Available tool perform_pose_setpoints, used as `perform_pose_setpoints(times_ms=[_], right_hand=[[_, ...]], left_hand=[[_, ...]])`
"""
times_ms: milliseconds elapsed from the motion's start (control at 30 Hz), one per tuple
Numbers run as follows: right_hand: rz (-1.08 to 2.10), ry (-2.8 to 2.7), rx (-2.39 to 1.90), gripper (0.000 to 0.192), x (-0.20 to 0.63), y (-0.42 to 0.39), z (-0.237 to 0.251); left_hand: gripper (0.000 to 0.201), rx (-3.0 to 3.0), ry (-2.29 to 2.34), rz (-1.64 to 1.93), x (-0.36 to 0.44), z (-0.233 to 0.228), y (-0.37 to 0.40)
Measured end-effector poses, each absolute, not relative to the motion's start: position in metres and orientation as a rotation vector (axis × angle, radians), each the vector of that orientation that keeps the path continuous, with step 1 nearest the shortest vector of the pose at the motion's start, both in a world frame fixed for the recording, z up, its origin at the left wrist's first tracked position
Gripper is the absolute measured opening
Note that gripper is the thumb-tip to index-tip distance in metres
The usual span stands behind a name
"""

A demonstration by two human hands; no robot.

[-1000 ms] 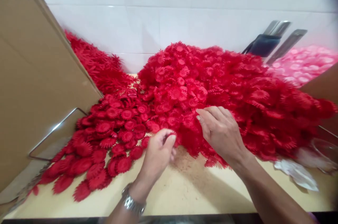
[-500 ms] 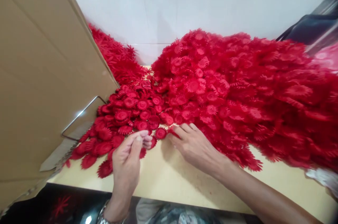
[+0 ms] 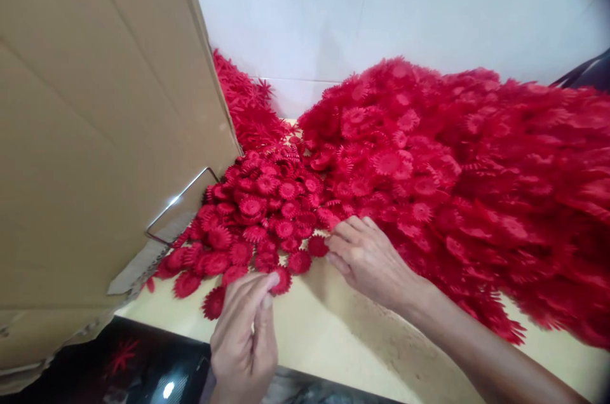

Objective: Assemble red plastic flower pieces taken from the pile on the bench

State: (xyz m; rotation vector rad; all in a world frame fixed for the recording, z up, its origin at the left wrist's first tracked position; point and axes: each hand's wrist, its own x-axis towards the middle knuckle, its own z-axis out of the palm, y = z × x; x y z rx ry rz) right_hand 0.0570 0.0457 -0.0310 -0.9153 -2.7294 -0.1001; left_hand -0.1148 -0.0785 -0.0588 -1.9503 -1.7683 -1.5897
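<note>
Left hand (image 3: 245,340) pinches a small red plastic flower disc (image 3: 282,280) just right of the tilted brown cardboard box (image 3: 95,137). Right hand (image 3: 369,258), fingers curled loosely, touches the large red flower heap (image 3: 452,181) farther right.

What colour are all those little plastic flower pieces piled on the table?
Bright red, every flower piece, best seen in the head view beside the right hand.

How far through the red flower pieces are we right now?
Looks done: a small, flat batch of red discs lies by the cardboard box. In hand: the left hand pinches one disc; the right hand touches the big red heap's edge. Left: that heap, far larger.
</note>
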Motion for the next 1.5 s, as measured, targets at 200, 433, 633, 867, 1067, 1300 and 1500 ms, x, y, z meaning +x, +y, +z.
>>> perform_pose_setpoints(times_ms=[200,433,633,867,1067,1300,1500], right_hand=[[-0.145,-2.748,-0.804,0.013,0.048,0.049,-0.044],[0.0,-2.615,-0.788,0.017,0.036,0.041,-0.023],[-0.09,-2.688,-0.57,0.012,0.004,0.034,-0.029],[0.175,-2.537,-0.612,0.016,0.005,0.051,0.001],[-0.163,-2.407,-0.656,0.023,-0.014,0.089,0.041],[-0.327,-2.709,-0.595,0.017,-0.049,0.104,0.018],[-0.164,-2.665,-0.654,0.024,-0.046,0.104,0.017]], left_hand=[[0.027,-2.006,-1.691,-0.893,-0.127,-0.068,-0.088],[0.028,-1.986,-1.713,-0.736,-0.127,-0.076,-0.083],[0.027,-1.982,-1.667,-0.704,-0.132,-0.08,-0.086],[0.036,-1.919,-1.651,-0.965,-0.133,-0.07,-0.092],[0.038,-1.658,-1.857,-0.952,-0.156,-0.059,-0.1],[0.035,-1.862,-1.855,-0.703,-0.179,-0.092,-0.114],[0.037,-1.759,-1.856,-0.847,-0.174,-0.09,-0.101]])
